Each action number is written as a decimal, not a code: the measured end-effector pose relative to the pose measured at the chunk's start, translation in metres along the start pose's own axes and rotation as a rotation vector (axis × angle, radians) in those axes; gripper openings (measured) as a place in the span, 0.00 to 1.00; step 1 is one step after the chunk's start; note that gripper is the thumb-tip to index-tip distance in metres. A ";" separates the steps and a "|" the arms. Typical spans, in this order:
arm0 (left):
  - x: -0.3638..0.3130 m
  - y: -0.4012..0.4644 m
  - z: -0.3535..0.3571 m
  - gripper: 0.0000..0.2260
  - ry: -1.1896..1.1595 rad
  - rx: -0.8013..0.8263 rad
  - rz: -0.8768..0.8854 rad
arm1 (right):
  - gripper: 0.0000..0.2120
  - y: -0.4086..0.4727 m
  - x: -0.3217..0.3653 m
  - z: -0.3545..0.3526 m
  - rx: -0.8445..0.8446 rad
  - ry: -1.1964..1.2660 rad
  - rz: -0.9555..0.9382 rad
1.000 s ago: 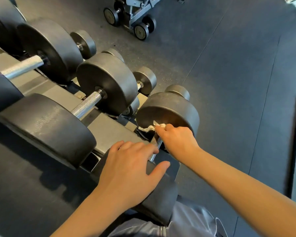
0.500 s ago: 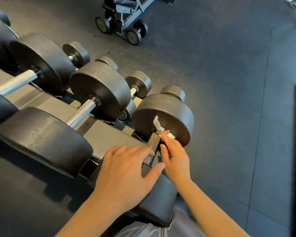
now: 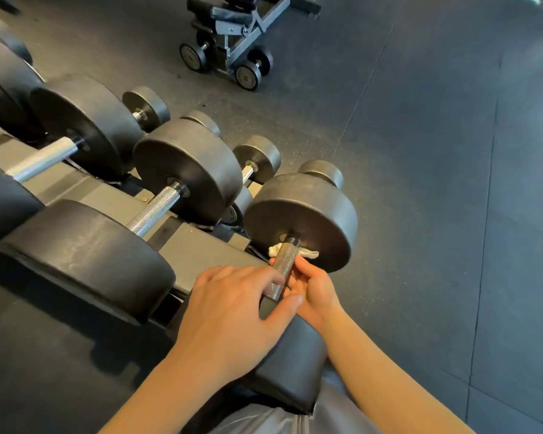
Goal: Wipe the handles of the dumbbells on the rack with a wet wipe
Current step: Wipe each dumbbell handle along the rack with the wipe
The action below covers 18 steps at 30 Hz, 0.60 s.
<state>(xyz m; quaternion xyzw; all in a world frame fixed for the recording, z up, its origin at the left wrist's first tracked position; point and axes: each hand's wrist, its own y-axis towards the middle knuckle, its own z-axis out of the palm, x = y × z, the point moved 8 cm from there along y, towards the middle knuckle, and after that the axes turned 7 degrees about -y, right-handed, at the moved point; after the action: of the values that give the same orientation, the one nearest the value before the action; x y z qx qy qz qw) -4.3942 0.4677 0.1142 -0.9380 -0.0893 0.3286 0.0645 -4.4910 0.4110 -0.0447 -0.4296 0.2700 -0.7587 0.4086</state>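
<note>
The rightmost dumbbell (image 3: 308, 211) lies on the grey rack (image 3: 198, 245), its knurled steel handle (image 3: 282, 264) pointing towards me. A crumpled white wet wipe (image 3: 309, 254) is tucked under the far end of that handle, showing on both sides. My right hand (image 3: 317, 289) reaches under the handle from the right, fingers curled up around it and holding the wipe against it. Spread over the near black head (image 3: 292, 364) of the same dumbbell is my left hand (image 3: 232, 314), thumb pointing right beside the handle.
Two more dumbbells (image 3: 188, 167) with bare steel handles lie to the left on the rack, smaller ones (image 3: 257, 158) on a lower tier behind. A wheeled bench frame (image 3: 232, 36) stands on the dark rubber floor (image 3: 420, 151) beyond. A grey garment (image 3: 295, 418) shows at the bottom.
My right hand has turned from above the handle to beneath it, carrying the wipe round under the far end. The left hand stays on the near head.
</note>
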 end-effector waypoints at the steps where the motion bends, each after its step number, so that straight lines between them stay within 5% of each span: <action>1: 0.000 0.000 -0.001 0.23 -0.022 -0.006 -0.001 | 0.17 -0.002 0.000 0.000 -0.007 0.008 -0.012; 6: -0.001 -0.001 -0.004 0.23 -0.053 -0.025 -0.001 | 0.14 -0.018 0.019 -0.010 -0.122 -0.212 -0.177; 11: 0.000 -0.001 -0.002 0.25 -0.032 -0.002 -0.011 | 0.19 -0.049 0.065 0.004 -0.311 -1.488 -0.629; 15: -0.001 -0.001 -0.002 0.27 -0.026 0.013 -0.014 | 0.30 -0.053 0.059 0.029 -0.221 -2.010 -0.737; 18: 0.000 0.000 -0.001 0.27 -0.028 0.008 -0.016 | 0.30 -0.050 0.070 0.051 -0.237 -2.342 -0.754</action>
<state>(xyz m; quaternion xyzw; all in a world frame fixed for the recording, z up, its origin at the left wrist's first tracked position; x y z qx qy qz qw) -4.3935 0.4678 0.1154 -0.9323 -0.0963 0.3417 0.0697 -4.4870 0.3741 0.0486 -0.9349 -0.3319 0.0420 0.1183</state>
